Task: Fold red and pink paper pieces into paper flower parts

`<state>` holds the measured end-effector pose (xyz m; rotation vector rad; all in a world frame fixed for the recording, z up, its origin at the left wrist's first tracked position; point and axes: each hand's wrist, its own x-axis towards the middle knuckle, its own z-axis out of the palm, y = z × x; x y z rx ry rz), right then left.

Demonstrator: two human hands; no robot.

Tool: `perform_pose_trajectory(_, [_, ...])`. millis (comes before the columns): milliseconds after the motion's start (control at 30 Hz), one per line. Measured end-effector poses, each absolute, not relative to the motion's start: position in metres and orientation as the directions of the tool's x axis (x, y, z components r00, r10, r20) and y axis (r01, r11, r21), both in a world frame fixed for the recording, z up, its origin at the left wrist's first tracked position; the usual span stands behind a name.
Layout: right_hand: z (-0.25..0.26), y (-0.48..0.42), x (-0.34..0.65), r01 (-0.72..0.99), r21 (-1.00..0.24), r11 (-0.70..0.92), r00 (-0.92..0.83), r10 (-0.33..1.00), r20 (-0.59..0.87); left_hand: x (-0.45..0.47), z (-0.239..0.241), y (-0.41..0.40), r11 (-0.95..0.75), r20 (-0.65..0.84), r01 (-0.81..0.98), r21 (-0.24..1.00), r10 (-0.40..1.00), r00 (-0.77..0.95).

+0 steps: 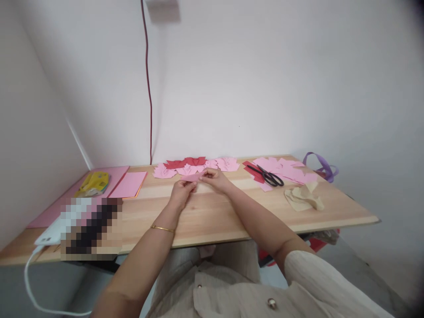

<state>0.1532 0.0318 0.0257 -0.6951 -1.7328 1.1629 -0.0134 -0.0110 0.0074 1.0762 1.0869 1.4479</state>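
Observation:
A small piece of pink paper (193, 177) is held between my two hands above the middle of the table. My left hand (182, 193) pinches its left end, while the fingers of my right hand (214, 178) close on its right end. Just behind it lie several pink paper cutouts (228, 164) with jagged edges, and among them red cutouts (195, 161) of like shape. My fingers partly cover the paper, so its full shape is hidden.
Black-handled scissors (272, 178) rest on red and pink paper pieces (291, 171) at the right. Nearer is crumpled tan paper (304, 197), with a purple ribbon (319, 164) behind. Pink sheets (129, 184), a yellow packet (93, 183) and a white device with a cable (49, 232) are left.

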Motion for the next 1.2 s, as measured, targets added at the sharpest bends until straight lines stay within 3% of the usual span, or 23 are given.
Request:
perform_pose_trajectory(500, [0.02,0.027,0.155,-0.117,-0.929,0.351,-0.427,0.827,0.366,-0.008,0.02,-0.019,-0.113,0.062,-0.381,0.918,0.988,-0.144])
perform_pose_trajectory(800, [0.016,0.025,0.155,-0.167,-0.939,0.299,-0.417,0.842,0.343,-0.009,0.016,-0.017,-0.157,0.128,-0.352,0.923,0.986,-0.105])
perform_pose_trajectory(933, [0.015,0.025,0.154,-0.206,-0.937,0.282,-0.39,0.855,0.343,-0.008,0.016,-0.017,-0.238,0.209,-0.277,0.931,0.969,-0.133])
perform_pose_trajectory(1200, [0.011,0.027,0.153,-0.182,-0.943,0.278,-0.396,0.858,0.329,-0.01,0.012,-0.014,-0.244,0.223,-0.13,0.961,0.962,-0.159])
